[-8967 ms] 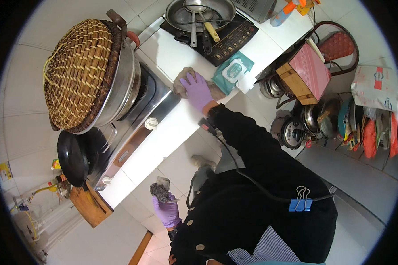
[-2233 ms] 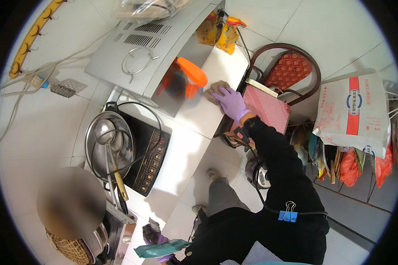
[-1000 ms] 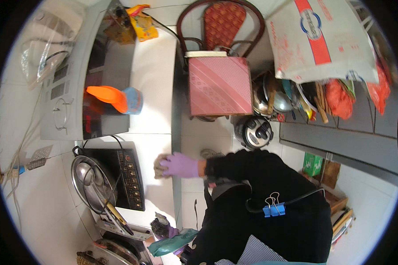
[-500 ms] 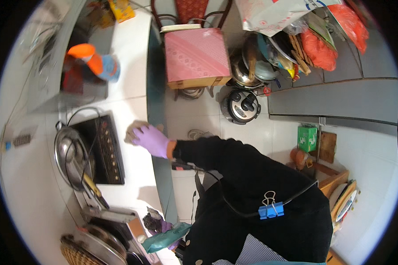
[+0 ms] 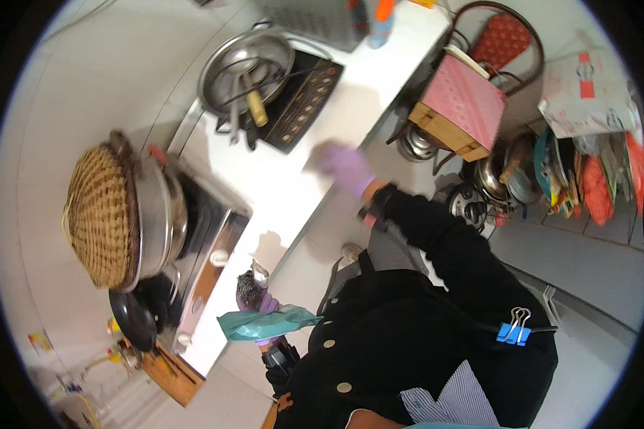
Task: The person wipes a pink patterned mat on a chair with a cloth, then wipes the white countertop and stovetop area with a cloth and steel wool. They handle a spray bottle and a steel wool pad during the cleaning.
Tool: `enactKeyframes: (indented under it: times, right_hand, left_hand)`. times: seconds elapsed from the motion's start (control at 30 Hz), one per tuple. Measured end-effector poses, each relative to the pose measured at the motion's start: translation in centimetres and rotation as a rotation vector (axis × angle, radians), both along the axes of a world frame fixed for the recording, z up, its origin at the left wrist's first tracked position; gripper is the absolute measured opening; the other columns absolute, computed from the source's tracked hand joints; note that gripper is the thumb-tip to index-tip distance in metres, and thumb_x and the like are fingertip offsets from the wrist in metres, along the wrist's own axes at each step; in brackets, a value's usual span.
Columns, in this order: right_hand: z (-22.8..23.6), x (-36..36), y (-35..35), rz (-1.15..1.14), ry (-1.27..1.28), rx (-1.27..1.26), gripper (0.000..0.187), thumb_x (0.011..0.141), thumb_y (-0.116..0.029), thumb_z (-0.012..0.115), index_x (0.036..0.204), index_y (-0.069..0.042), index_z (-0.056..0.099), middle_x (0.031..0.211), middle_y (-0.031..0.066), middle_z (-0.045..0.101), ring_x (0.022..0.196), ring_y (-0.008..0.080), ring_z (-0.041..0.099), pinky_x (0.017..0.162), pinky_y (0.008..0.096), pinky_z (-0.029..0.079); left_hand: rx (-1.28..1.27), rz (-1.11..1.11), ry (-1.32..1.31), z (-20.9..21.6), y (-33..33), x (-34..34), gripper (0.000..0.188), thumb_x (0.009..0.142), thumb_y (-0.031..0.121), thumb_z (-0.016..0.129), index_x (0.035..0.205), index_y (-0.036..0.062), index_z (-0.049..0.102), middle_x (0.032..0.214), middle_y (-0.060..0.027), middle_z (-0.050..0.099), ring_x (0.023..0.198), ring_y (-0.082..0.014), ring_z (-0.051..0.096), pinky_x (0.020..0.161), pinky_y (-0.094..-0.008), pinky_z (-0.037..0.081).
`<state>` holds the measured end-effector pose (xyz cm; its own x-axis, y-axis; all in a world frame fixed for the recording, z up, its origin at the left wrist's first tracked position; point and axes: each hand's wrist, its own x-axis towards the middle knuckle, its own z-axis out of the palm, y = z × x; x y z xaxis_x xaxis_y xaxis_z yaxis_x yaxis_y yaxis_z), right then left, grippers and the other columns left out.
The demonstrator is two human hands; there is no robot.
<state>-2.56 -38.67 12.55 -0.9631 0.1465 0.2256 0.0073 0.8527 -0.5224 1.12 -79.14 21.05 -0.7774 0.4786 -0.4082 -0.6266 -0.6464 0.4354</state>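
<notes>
My right hand (image 5: 347,170), in a purple glove, presses a greyish-brown cloth (image 5: 313,159) onto the white countertop (image 5: 368,93). It is near the counter's front edge, beside a black induction cooker (image 5: 304,107), and motion smears both hand and cloth. Lower left, my left hand (image 5: 265,303), also purple-gloved, has its fingers closed around a dark grey scouring ball (image 5: 248,287). A shiny silvery piece (image 5: 260,272) sticks out beside the ball; its kind I cannot make out. A teal plastic sheet or bag (image 5: 268,323) hangs across that hand and hides part of it.
A steel pan (image 5: 218,79) with ladles rests partly over the cooker. Left of the counter stand a gas stove (image 5: 206,275), a pot with a woven lid (image 5: 101,214) and a black wok (image 5: 132,318). A pink-covered box (image 5: 469,100) and a pressure cooker (image 5: 469,204) are right.
The view has swung, bringing more of the stove and my left hand into sight. My right hand with the cloth has slid along the counter toward the cooker's near corner.
</notes>
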Motion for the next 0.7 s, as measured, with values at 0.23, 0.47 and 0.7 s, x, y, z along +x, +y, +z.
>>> enactKeyframes:
  times: [0.23,0.47,0.7]
  right_hand:
    - [0.0,-2.5,-3.5,-0.222,-0.189,0.305,0.044,0.086,-0.007,0.057,0.125,-0.026,0.067,0.123,0.0126,0.062,0.101,0.0334,0.062,0.083,0.0456,0.052]
    - [1.3,2.0,-25.1,0.806,-0.116,0.161,0.021,0.077,-0.014,0.064,0.092,-0.026,0.073,0.109,0.0039,0.058,0.095,0.0259,0.060,0.074,0.0431,0.051]
    - [5.4,-2.7,-24.2,0.833,-0.602,-0.168,0.032,0.081,-0.019,0.070,0.113,-0.021,0.075,0.129,0.0016,0.063,0.115,0.0299,0.056,0.099,0.0403,0.045]
  left_hand:
    - [0.166,0.271,-0.172,-0.8,-6.4,5.0,0.055,0.098,0.048,0.051,0.136,0.0087,0.054,0.128,-0.0190,0.062,0.050,-0.0114,0.040,0.047,-0.0268,0.036]
    - [0.151,0.290,-0.061,-1.8,-9.4,6.6,0.061,0.098,0.054,0.049,0.132,0.0036,0.056,0.110,-0.0152,0.068,0.050,-0.0103,0.038,0.046,-0.0245,0.034]
    - [-0.175,0.510,-0.207,-4.8,-9.7,5.5,0.063,0.098,0.051,0.049,0.148,0.0121,0.046,0.137,-0.0168,0.059,0.107,-0.0211,0.068,0.091,-0.0310,0.055]
